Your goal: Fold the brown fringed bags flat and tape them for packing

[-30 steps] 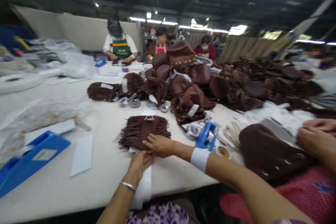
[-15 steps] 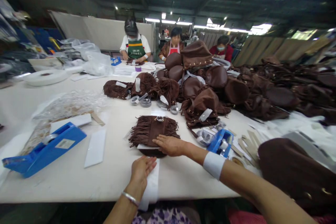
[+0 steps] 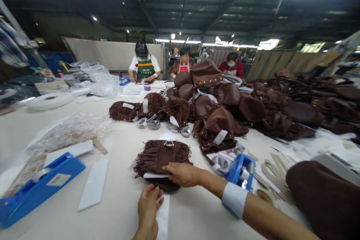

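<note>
A dark brown fringed bag (image 3: 167,153) lies on the table in front of me, with a small ring fitting at its top. A white sheet (image 3: 156,175) shows under the lower edge of its flap. My right hand (image 3: 182,173) is closed over that flap edge, fingers bent, the thumb partly hidden. Close to the bag's lower left edge is my left hand (image 3: 149,206), its fingers loosely curled and apart. Beneath it, a white strip (image 3: 163,215) runs from under the bag toward me.
Blue tape dispensers stand left (image 3: 42,189) and right (image 3: 240,172). A white board (image 3: 94,183) lies by the left one. Brown bags (image 3: 215,129) are heaped behind and to the right. Crumpled clear plastic (image 3: 73,131) lies left. Several people sit across the table.
The camera view has tilted up, so the table sits lower. My right hand has gone from lying flat to bent around the flap edge. My left fingers have curled and come nearer the bag.
</note>
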Demonstrator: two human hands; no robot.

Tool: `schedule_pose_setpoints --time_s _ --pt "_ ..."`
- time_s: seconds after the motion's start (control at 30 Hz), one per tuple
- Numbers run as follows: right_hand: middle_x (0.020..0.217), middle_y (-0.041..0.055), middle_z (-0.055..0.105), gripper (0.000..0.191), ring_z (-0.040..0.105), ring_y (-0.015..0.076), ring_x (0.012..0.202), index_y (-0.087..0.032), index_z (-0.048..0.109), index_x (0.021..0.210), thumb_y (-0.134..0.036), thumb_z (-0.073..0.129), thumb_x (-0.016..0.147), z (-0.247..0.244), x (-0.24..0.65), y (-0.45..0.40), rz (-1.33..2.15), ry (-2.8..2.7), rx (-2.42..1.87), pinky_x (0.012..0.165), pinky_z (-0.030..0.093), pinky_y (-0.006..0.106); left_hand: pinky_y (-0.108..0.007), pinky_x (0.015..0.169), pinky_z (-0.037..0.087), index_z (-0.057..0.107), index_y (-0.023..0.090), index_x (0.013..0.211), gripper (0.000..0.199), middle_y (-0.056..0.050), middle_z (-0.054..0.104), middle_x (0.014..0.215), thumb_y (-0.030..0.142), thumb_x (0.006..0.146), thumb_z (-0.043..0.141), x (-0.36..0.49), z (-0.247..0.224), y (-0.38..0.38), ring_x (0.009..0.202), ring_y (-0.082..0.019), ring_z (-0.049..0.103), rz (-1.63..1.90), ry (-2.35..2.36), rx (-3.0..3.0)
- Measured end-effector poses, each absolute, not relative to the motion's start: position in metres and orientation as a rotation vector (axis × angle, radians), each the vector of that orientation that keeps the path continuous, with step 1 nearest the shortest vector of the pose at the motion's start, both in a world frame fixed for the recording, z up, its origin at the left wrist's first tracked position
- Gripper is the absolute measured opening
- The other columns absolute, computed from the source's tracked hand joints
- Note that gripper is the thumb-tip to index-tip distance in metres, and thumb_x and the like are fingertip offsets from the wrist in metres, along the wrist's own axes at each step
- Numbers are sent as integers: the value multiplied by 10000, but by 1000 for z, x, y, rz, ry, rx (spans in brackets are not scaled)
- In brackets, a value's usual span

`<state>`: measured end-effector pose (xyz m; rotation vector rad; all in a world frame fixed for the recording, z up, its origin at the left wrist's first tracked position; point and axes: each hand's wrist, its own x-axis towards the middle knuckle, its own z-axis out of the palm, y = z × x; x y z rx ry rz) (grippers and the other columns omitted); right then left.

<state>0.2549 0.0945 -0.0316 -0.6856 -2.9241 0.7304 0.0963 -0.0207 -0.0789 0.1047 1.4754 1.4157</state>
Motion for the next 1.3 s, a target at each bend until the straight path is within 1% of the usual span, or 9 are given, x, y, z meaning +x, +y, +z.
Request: schedule_pose_setpoints --time_s 0.13,0.27,0.43,0.67,0.83,0.9,1.1,1.17,1.3 --pt "1448 165 486 549 441 260 1358 -135 363 1482 -261 452 956 -27 258 98 786 -2888 -678 1123 361 392 -278 697 578 561 180 962 184 -37 680 841 137 826 677 101 -81 -19 727 -140 695 1418 1404 148" --pt "1446 144 493 542 454 237 1347 -159 361 1483 -254 449 957 -28 260 103 837 -2869 -631 1119 360 371 -332 777 604 578 135 880 122 -70 701 846 59 823 655 110 -79 -15 724 -141 697 1387 1331 149" --pt "1449 134 492 537 465 227 1335 -165 377 1475 -236 464 949 -26 263 106 909 -2822 -613 1115 360 347 -312 674 620 591 110 839 116 -76 702 793 80 800 696 114 -82 -9 593 -118 659 1342 1354 117" --pt "1454 98 494 521 493 234 1309 -220 374 1477 -294 459 968 -22 269 113 987 -2799 -677 1073 399 351 -329 632 625 603 102 872 207 -66 706 746 198 775 759 114 -93 -3 594 -141 672 1353 1441 143" --pt "1385 102 561 507 571 239 1217 -217 381 1470 -300 441 973 -19 268 117 987 -2812 -710 1014 441 339 -242 419 528 610 96 859 253 -57 674 610 270 760 765 118 -98 5 465 -155 628 1361 1513 155" --pt "1358 103 582 506 587 238 1192 -218 388 1464 -290 451 966 -17 266 117 972 -2815 -732 995 449 333 -224 397 499 609 100 848 263 -55 669 604 295 759 761 119 -98 5 446 -144 612 1373 1498 149" --pt "1307 119 615 502 620 250 1140 -204 418 1448 -376 445 977 -20 268 120 1015 -2745 -845 964 473 332 -344 765 600 641 135 968 396 -102 715 995 346 686 823 114 -90 -14 815 -176 687 1429 1211 263" --pt "1303 125 617 508 621 258 1142 -199 423 1447 -388 444 975 -23 270 122 1028 -2734 -869 967 475 339 -324 765 591 653 131 954 439 -97 706 989 370 644 852 113 -89 -18 827 -170 672 1435 1185 280" --pt "1304 105 619 505 619 250 1145 -214 427 1448 -389 446 975 -25 271 124 1054 -2721 -865 970 474 329 -237 624 549 659 128 903 462 -67 681 903 401 598 873 117 -93 -10 766 -144 645 1456 1242 271"
